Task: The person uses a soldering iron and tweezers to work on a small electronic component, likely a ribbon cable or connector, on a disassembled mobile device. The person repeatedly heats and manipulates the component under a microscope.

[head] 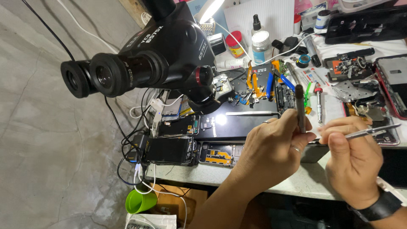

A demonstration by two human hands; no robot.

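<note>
The left hand (271,146) pinches a dark driver (300,108) upright, while the right hand (352,159), just beside it, grips tweezers (373,131) pointing away rightward.

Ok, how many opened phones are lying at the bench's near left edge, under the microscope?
3 that I can tell: one behind, one with a dark screen in front of it, one showing its insides right of that. Clutter may hide more.

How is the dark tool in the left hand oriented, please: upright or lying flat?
Upright: the dark tool rises from the left hand, tip end up.
</note>
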